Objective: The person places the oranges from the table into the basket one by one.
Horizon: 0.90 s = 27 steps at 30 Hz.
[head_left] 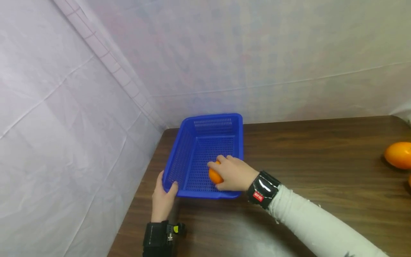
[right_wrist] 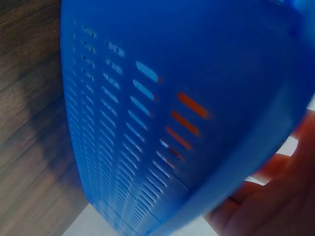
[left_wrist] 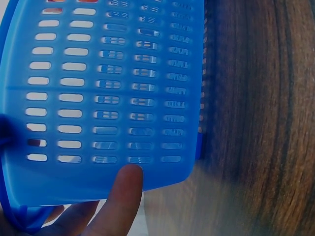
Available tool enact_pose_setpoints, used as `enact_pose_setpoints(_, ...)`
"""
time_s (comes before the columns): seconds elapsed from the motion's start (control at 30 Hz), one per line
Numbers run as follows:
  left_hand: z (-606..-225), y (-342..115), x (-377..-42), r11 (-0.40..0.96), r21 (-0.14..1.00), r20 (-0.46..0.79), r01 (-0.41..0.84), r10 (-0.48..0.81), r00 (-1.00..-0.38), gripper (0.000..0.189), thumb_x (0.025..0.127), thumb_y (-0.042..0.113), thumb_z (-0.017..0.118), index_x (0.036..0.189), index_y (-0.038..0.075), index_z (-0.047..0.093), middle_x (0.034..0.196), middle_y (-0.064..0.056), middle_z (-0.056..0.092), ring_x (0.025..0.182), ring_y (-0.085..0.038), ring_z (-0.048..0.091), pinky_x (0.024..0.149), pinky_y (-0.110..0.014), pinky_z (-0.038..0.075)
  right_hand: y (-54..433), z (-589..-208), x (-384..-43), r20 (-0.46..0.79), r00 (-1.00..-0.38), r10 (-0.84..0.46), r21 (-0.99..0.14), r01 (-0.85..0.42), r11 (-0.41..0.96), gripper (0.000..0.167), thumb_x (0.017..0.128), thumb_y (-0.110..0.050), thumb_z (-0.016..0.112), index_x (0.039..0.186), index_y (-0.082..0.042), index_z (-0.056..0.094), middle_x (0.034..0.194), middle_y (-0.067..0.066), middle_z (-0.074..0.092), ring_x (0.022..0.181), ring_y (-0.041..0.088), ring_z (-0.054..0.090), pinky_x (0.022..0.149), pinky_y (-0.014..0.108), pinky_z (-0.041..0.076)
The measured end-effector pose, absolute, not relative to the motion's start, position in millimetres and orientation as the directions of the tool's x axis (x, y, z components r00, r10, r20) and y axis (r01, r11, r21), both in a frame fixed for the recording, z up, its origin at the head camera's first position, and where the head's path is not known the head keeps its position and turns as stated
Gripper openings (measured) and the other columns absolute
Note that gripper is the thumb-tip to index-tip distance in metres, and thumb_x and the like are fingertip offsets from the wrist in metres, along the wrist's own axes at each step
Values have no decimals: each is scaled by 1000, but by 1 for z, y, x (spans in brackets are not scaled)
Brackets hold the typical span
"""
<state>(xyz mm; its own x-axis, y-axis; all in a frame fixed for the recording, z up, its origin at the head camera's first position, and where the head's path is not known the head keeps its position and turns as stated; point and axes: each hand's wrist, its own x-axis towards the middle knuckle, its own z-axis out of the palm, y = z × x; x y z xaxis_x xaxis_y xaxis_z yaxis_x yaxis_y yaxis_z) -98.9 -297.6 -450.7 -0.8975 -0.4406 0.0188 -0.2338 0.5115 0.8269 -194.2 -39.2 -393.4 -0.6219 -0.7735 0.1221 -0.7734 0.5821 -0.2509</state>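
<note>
A blue plastic basket [head_left: 214,141] with slotted walls stands on the table near its left end. My left hand [head_left: 163,201] grips the rim at the basket's near left corner, thumb over the inside. In the left wrist view, a finger [left_wrist: 127,189] lies against the basket's outer wall. My right hand [head_left: 236,174] reaches over the basket's right side and holds an orange [head_left: 215,176] low inside it. Through the wall slots in the right wrist view, bits of the orange [right_wrist: 184,123] show; the basket wall hides most of it there.
Another orange [head_left: 399,155] lies at the far right of the wooden table [head_left: 314,153], with part of one more at the frame's edge below it. Pale cloth sheets [head_left: 276,46] hang behind and to the left of the table.
</note>
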Motion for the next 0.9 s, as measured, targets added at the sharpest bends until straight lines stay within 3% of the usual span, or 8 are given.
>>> enact_pose_setpoints(0.63,-448,-296,-100,514,817,4,-260,-455,-890,74,97,30,58,161,15,22,154,-26,44,138,-44,48,112,-60,40,-54,-417,-202,35,-647,-761,-155,-756,636,66,77,-46,83,132,-16,62,109,10,66,82,23,66,73,43,58)
enact_pose_setpoints(0.9,-450,-297,-102,524,817,27,-242,-454,-890,73,96,29,59,160,17,26,149,-25,50,133,-43,54,108,-59,44,-57,-419,-203,14,-661,-750,-127,-746,654,64,75,-49,84,127,-17,63,104,8,68,80,24,66,70,45,58)
